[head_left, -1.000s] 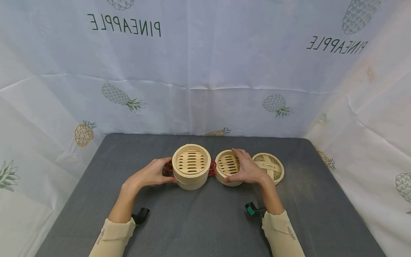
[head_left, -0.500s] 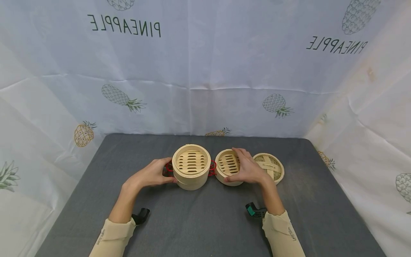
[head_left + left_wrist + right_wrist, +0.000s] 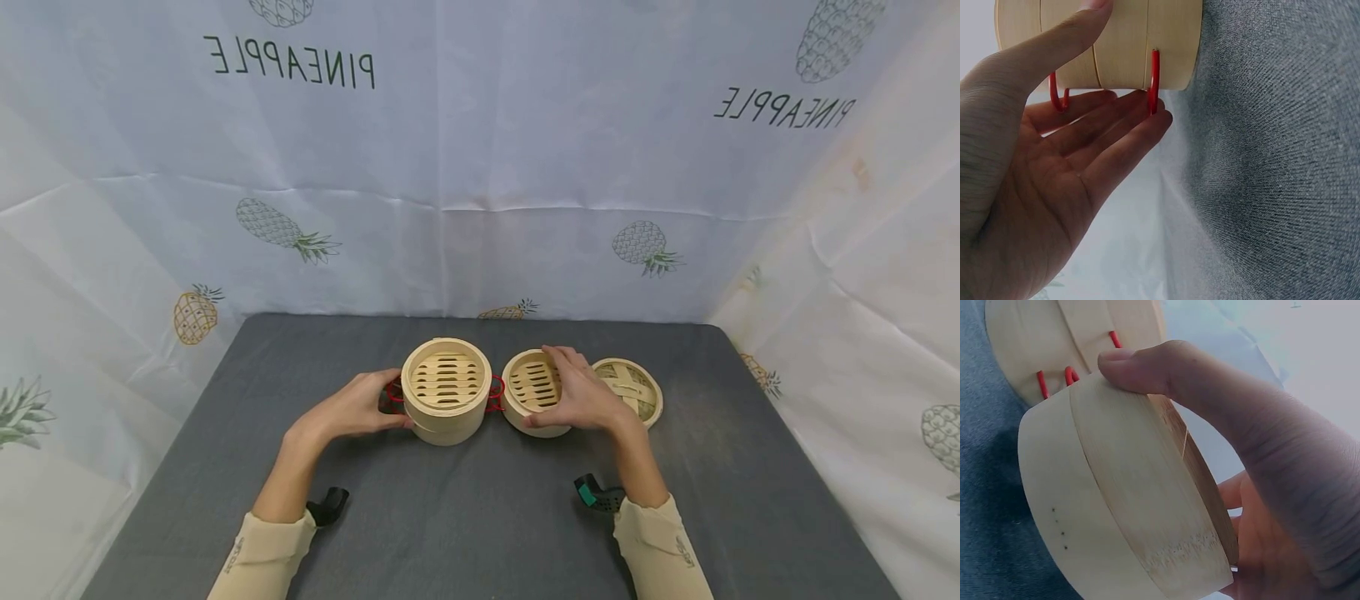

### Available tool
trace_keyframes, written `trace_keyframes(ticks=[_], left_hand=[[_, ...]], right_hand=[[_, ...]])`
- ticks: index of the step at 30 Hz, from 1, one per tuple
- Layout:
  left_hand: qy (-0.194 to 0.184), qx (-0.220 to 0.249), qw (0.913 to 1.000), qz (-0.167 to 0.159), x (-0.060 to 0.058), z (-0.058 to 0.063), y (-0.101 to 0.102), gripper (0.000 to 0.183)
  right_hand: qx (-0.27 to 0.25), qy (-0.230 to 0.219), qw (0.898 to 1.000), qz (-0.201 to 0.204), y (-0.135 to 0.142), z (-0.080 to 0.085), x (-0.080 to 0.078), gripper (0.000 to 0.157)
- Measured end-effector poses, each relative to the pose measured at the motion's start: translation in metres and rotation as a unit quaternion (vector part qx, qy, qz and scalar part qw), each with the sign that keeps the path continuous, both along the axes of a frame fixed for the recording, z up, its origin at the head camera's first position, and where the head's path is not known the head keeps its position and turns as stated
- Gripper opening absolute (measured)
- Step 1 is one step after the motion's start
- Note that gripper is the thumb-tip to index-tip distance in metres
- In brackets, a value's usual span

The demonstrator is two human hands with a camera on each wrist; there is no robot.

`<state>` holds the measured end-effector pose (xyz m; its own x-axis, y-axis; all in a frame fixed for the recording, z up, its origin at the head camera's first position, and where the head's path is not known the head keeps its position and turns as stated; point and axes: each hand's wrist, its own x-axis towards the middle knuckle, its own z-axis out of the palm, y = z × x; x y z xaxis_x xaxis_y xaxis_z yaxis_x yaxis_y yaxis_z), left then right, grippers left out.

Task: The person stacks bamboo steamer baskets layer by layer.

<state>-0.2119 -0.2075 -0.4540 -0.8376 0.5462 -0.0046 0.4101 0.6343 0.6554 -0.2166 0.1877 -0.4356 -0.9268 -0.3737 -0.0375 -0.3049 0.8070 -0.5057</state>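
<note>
The large basket (image 3: 447,415) stands upright on the grey table (image 3: 465,525), near its far edge and ahead of the person. The left hand (image 3: 365,404) is set at its left side: the thumb bears against the wall, while the fingers extend nearly straight, widely parted from the thumb, at the red handles (image 3: 1155,81). The left wrist view does not show how firmly the fingertips bear. The small basket (image 3: 532,385) is located just beside the large basket, on the right, with red handles between the two. The right hand (image 3: 576,396) holds the small basket at its rim, the thumb pressed on the near wall and the fingers reaching over to the far side. Whether the small basket's base is seated cannot be told. The round woven lid (image 3: 637,386) lies right of the small basket, partly covered by the right hand. A pineapple-print cloth (image 3: 480,142) hangs behind the table.
</note>
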Motion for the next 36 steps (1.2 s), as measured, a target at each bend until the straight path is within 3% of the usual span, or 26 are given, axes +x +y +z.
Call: trace_keyframes(ticks=[36], left_hand=[[0.000,0.000,1.0000,-0.002,0.000,0.000,-0.001,0.071]], right_hand=[[0.042,0.056,0.997,-0.015,0.010,0.033,0.020,0.130]])
